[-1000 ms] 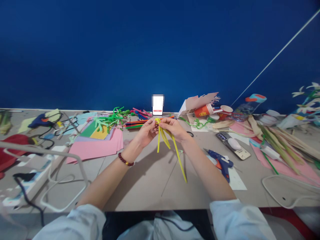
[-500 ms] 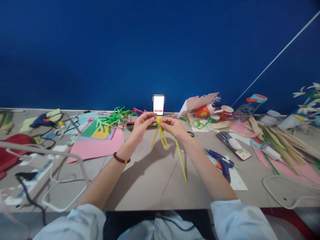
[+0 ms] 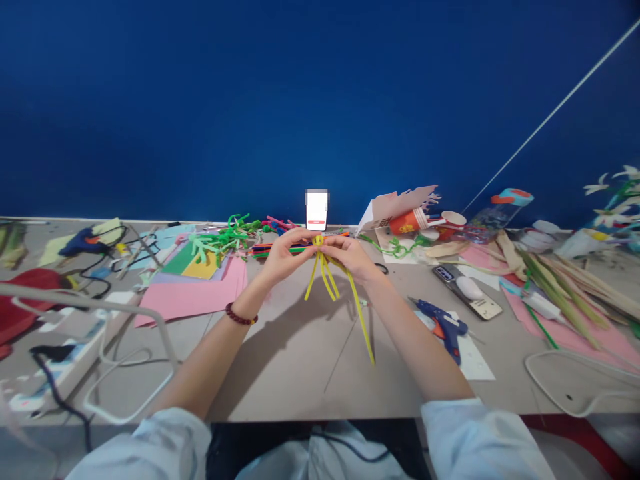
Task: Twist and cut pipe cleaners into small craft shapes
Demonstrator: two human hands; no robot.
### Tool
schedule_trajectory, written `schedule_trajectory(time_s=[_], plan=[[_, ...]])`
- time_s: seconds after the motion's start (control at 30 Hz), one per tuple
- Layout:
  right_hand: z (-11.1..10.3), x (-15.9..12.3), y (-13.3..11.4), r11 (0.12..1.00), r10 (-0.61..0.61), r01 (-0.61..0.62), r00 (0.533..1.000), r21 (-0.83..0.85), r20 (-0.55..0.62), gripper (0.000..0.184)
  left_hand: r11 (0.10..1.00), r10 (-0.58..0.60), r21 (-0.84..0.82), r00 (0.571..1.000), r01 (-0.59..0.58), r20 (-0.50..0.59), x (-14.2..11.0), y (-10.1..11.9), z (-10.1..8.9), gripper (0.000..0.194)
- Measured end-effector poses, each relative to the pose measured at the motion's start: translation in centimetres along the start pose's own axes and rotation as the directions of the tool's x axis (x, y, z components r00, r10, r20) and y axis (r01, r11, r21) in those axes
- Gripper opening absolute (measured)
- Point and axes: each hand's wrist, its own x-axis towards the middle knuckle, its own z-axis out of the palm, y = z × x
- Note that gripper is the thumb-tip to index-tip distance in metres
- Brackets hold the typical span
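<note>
Between my hands hang yellow pipe cleaners point(image 3: 328, 280), bunched into a small looped knot at the top, with several strands dangling; the longest slants down to the right. My left hand point(image 3: 286, 255) pinches the looped top from the left, thumb and forefinger closed on it. From the other side my right hand point(image 3: 351, 256) grips the bunch just below the loops. The fingertips partly hide the knot. Behind the hands lies a bundle of coloured pipe cleaners point(image 3: 261, 250), partly covered by the left hand. A lit phone point(image 3: 317, 210) stands upright against the blue wall.
Left of me are pink paper sheets point(image 3: 193, 297), green bent pipe cleaners point(image 3: 230, 233) and a white power strip point(image 3: 75, 357). To the right lie a blue glue gun point(image 3: 445, 323), a second phone point(image 3: 467, 291), an orange paper cup point(image 3: 409, 221) and dried leaves point(image 3: 560, 293).
My left hand let go partly and shifted left, then closed on the looped top again. The strands swung left a little. My right hand kept its grip.
</note>
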Motion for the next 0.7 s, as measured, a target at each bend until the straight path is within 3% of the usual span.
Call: schedule_trajectory(time_s=[0.27,0.43,0.7], plan=[[0.0,0.1,0.5,1.000,0.001,0.000,0.999,0.008,-0.041,0.025,0.975,-0.119,-0.192,0.993,0.114,-0.016,0.0,0.5,0.3,0.028],[0.1,0.1,0.4,1.000,-0.006,0.007,0.999,0.017,-0.034,0.023,0.991,-0.067,-0.112,0.998,0.066,-0.003,-0.1,-0.2,0.5,0.029],[0.0,0.2,0.8,1.000,-0.006,0.008,0.996,0.025,-0.089,0.019,0.970,-0.153,-0.197,0.987,0.141,-0.051,-0.4,-0.7,1.2,0.030]])
